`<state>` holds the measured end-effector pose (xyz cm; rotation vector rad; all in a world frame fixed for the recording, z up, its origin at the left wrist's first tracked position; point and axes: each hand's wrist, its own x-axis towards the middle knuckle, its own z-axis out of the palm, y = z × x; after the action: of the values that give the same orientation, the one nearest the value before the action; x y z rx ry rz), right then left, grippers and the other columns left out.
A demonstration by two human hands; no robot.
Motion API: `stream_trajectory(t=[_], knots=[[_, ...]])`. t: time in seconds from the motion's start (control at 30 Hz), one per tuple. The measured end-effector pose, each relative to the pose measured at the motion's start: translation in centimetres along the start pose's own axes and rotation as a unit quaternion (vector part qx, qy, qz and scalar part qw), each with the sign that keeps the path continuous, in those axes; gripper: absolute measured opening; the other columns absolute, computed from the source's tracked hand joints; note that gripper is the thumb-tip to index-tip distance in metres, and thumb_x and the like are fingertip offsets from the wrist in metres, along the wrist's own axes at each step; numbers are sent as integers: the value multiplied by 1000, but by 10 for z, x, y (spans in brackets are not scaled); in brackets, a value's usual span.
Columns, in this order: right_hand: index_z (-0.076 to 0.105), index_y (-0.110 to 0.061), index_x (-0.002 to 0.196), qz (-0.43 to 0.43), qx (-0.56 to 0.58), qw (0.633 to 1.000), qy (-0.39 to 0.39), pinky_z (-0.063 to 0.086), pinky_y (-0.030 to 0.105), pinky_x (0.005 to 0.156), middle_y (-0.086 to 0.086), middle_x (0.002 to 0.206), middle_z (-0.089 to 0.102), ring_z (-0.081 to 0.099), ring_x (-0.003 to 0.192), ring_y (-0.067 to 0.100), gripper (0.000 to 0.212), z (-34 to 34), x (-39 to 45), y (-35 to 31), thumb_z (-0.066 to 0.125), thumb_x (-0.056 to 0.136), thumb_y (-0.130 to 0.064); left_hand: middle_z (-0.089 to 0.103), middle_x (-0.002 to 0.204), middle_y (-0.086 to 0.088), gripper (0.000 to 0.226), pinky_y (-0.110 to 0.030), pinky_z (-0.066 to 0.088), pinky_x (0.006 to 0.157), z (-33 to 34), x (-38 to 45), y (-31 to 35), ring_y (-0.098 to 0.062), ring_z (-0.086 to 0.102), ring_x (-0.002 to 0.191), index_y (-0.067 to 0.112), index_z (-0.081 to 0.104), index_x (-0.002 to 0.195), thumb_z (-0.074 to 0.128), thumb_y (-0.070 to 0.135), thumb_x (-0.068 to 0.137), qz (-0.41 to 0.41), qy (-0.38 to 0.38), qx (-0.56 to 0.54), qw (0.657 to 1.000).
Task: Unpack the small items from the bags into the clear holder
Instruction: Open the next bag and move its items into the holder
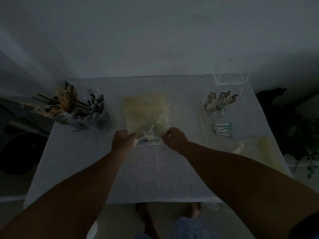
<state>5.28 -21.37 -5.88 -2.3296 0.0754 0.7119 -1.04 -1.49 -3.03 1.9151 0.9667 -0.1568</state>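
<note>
Pinching the near corners of the yellowish bag (pixel 146 112), left hand (pixel 121 138) and right hand (pixel 175 138) flank its small items (pixel 148 139).

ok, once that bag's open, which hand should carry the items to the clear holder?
Probably right. Both hands pinch the bag mouth, left hand and right hand, but the clear holder stands on the right side of the table, so the right hand would not cross over.
</note>
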Motion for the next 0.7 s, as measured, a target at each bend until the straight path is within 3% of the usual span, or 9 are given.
stream_trajectory(t=[0.07, 0.13, 0.2, 0.3, 0.4, 0.47, 0.5, 0.6, 0.7], knots=[[66, -16, 95, 0, 33, 999, 2, 60, 42, 79, 8, 97, 70, 68, 88, 28, 14, 1, -1, 6, 63, 89, -29, 60, 84, -6, 31, -45, 55, 90, 0, 2, -1, -25, 62, 92, 14, 60, 72, 69, 35, 93, -5, -9, 11, 1000], [65, -20, 86, -4, 67, 998, 7, 60, 47, 77, 6, 92, 70, 69, 84, 28, 7, -2, -2, 12, 64, 88, -26, 72, 102, -12, 29, -42, 56, 89, -2, 4, -1, -28, 68, 93, 8, 73, 97, 71, 36, 91, -7, -20, -8, 1000], [64, -23, 82, -12, 83, 996, 21, 60, 48, 76, 6, 90, 69, 69, 83, 30, 6, -12, -4, 14, 63, 87, -26, 76, 92, -16, 15, -38, 55, 76, -8, 1, 1, -25, 67, 78, 14, 74, 89, 76, 29, 87, -6, -46, -47, 998], [63, -26, 81, -23, 103, 993, 45, 58, 43, 68, 7, 86, 70, 69, 79, 32, 8, -34, -1, 12, 62, 88, -24, 72, 71, -4, 19, -34, 51, 69, -12, -7, -1, -18, 65, 68, 17, 74, 73, 83, 32, 81, 34, -75, -48, 995], [64, -24, 94, 4, 205, 979, -5, 47, 35, 52, 14, 92, 68, 65, 65, 29, 12, -56, 4, 8, 57, 93, -14, 71, 60, 15, 14, -17, 51, 59, -7, -30, 3, -1, 66, 63, 22, 75, 73, 84, 26, 82, 105, -86, -4, 991], [58, -16, 115, 26, 276, 960, -45, 42, 27, 49, 17, 94, 65, 60, 60, 25, 19, -68, 1, 7, 55, 97, -13, 69, 70, 18, 12, -5, 45, 56, 3, -48, 3, -3, 65, 69, 19, 73, 89, 83, 20, 83, 172, -96, 30, 980], [56, -15, 120, 15, 268, 963, -32, 42, 25, 48, 16, 96, 67, 61, 62, 24, 23, -73, -1, 5, 57, 97, -17, 70, 80, 12, 21, -5, 48, 60, 8, -56, 4, -7, 66, 76, 17, 71, 99, 82, 21, 82, 212, -100, 55, 971], [60, -11, 106, -49, 224, 972, 41, 43, 22, 45, 8, 90, 72, 64, 61, 15, 36, -86, -22, -3, 58, 96, -46, 73, 106, -2, 47, -30, 60, 80, 25, -71, 6, -19, 71, 95, 13, 66, 119, 73, 38, 80, 288, -143, 129, 938], [62, -14, 96, -115, 174, 978, -2, 44, 21, 46, 2, 84, 73, 65, 59, 13, 48, -93, -46, -10, 55, 92, -62, 70, 120, -4, 56, -34, 59, 83, 41, -82, 14, -22, 68, 104, 15, 56, 134, 70, 38, 85, 348, -169, 189, 902]])
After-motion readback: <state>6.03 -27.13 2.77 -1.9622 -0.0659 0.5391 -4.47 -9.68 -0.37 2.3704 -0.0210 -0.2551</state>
